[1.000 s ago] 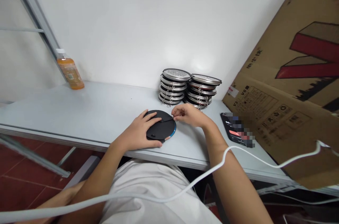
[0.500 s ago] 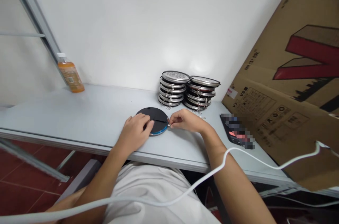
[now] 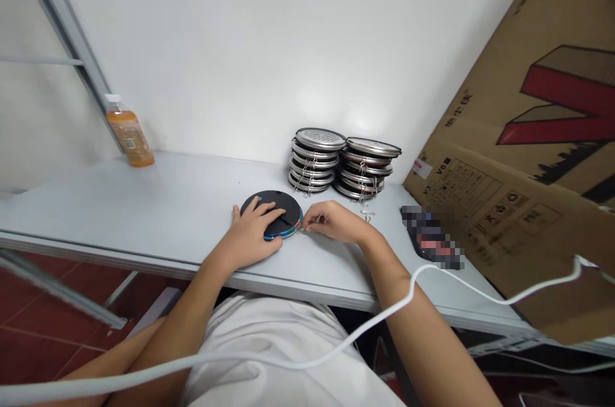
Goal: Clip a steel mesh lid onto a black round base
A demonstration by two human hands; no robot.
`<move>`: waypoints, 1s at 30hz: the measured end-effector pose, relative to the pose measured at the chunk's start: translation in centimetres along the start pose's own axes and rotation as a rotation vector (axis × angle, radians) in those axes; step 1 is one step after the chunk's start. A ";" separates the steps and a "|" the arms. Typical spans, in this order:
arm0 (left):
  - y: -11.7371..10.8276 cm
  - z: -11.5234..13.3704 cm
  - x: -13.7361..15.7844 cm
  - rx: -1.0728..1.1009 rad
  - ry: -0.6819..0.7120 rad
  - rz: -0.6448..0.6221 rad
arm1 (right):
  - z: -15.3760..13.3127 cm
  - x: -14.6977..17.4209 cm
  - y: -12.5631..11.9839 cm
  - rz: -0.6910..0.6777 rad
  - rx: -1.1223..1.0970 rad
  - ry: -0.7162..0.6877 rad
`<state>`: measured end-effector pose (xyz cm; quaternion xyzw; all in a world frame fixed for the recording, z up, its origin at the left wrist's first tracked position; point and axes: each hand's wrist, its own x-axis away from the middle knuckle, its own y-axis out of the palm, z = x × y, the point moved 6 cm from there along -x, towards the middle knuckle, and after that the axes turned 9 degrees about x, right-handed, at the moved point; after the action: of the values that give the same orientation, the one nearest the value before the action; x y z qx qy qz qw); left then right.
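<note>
A round black disc (image 3: 273,197) with a shiny, partly blue rim lies flat on the grey table. My left hand (image 3: 250,231) rests on top of it with the fingers spread, its thumb by the near edge. At the disc's right edge my right hand (image 3: 327,220) pinches a small metal clip (image 3: 301,227), which is mostly hidden by the fingertips. A few loose wire clips (image 3: 368,212) lie on the table just beyond my right hand.
Two stacks of round metal-rimmed discs (image 3: 317,157) with wire clips stand against the wall. An orange bottle (image 3: 131,138) is at the back left. On the right are a blurred dark phone-like object (image 3: 430,237) and a large cardboard box (image 3: 504,202). A white cable (image 3: 307,365) crosses in front.
My left hand has spread its fingers wider over the disc and its thumb has moved to the near rim. The disc has turned and shifted slightly left. My right hand still pinches at its edge.
</note>
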<state>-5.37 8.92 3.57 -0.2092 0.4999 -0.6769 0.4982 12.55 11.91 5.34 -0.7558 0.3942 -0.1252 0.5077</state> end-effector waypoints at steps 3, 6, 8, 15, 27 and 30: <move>-0.2 -0.2 0.2 0.004 0.038 0.005 | -1.2 -0.4 0.1 0.042 -0.007 -0.046; -0.1 0.2 0.4 -0.008 0.090 0.025 | -2.2 -0.6 0.4 0.071 -0.018 -0.108; -0.2 0.3 0.6 -0.011 0.121 0.033 | -2.5 -0.6 0.6 0.078 -0.024 -0.138; -0.3 0.0 0.6 0.061 0.072 0.019 | -2.5 -0.4 0.5 0.066 -0.055 -0.131; -0.1 0.2 0.4 0.044 0.056 0.070 | -2.5 -0.5 0.8 0.021 -0.075 -0.143; -0.1 0.3 0.3 0.040 0.065 0.072 | -2.5 -0.4 0.7 0.041 -0.057 -0.133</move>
<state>-5.35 8.49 3.75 -0.1589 0.5096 -0.6746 0.5099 10.46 10.42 6.02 -0.7683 0.3786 -0.0528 0.5134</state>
